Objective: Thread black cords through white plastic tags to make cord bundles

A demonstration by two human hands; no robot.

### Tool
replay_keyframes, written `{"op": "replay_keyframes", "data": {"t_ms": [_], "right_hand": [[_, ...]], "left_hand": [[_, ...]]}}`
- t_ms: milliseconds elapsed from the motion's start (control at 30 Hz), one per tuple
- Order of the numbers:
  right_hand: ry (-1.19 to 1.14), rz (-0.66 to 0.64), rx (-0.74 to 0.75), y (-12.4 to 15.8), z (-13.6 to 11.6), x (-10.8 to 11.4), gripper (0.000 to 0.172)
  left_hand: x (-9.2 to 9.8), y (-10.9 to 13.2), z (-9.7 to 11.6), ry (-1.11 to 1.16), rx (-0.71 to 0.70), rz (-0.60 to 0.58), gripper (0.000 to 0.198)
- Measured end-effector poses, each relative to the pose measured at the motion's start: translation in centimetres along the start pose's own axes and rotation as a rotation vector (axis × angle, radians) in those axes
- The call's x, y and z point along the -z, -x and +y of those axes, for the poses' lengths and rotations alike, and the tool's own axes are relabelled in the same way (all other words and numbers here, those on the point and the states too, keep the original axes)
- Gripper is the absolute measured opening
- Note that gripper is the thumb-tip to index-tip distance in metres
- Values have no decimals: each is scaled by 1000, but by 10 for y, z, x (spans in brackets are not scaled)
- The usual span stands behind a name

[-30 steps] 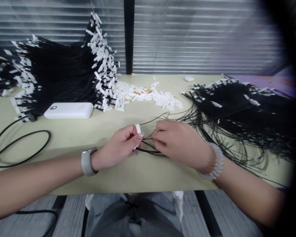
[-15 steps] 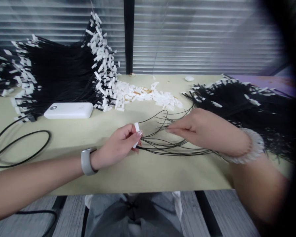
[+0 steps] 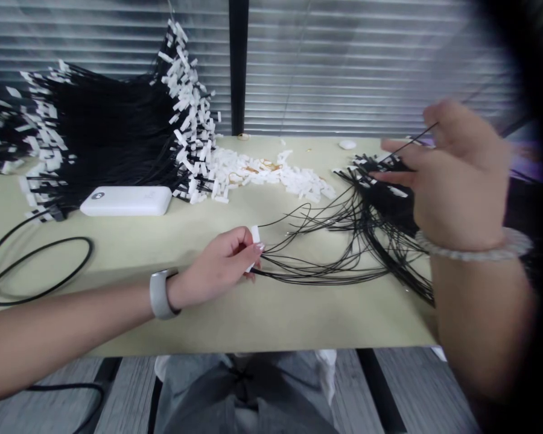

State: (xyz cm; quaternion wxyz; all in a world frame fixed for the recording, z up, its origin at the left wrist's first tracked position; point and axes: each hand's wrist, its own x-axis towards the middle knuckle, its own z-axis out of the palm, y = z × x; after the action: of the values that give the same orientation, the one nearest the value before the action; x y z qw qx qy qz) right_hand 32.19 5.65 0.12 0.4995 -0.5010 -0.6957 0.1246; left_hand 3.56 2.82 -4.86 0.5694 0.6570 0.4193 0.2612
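Observation:
My left hand [image 3: 224, 262] pinches a white connector [image 3: 255, 234] at the middle of the table. Thin black wires [image 3: 317, 279] run from that connector to the right. My right hand [image 3: 452, 175] is raised at the right, above a pile of black cables [image 3: 389, 205]. A thin black wire [image 3: 411, 142] passes through its fingers; thumb and forefinger are somewhat apart, and the wire seems held between other fingers. Part of the cable pile is hidden behind this hand.
Loose white connectors [image 3: 298, 181] lie at the back middle. A large stack of black cables [image 3: 113, 126] with white ends stands back left, with a white power bank [image 3: 127, 201] before it. A thick black cable [image 3: 84, 241] loops at left. Blinds [image 3: 362, 66] hang behind.
My right hand has moved up and to the right, away from the wire ends, and a wire now stretches at its fingers. More wires show below it. My left hand has barely moved.

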Motion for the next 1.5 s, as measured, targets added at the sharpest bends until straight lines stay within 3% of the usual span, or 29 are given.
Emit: {"op": "replay_keyframes", "data": {"t_ms": [100, 167, 267, 333, 400, 500, 667, 1133, 1500], "right_hand": [[-326, 263, -112, 0, -9, -7, 23], [-322, 204, -134, 5, -18, -18, 22], [-272, -103, -170, 19, -34, -37, 37], [-178, -268, -142, 28, -42, -48, 30], [-24, -325, -71, 35, -49, -57, 18], [150, -335, 19, 41, -54, -65, 12], [212, -322, 90, 46, -56, -71, 16], [156, -343, 85, 48, -57, -74, 24], [204, -492, 76, 46, -58, -73, 35]], "left_hand": [[0, 0, -1, -10, -26, -12, 23], [1, 1, 0, -39, -47, -12, 23], [1, 2, 0, -76, -62, -20, 22], [1, 2, 1, -81, -62, -27, 22], [1, 2, 0, -83, -66, -33, 22], [1, 2, -1, -89, -74, -42, 22], [1, 3, -2, -103, -84, -50, 22], [1, 3, -4, -167, -107, -88, 22], [-1, 4, -5, -277, -127, -46, 23]]}}
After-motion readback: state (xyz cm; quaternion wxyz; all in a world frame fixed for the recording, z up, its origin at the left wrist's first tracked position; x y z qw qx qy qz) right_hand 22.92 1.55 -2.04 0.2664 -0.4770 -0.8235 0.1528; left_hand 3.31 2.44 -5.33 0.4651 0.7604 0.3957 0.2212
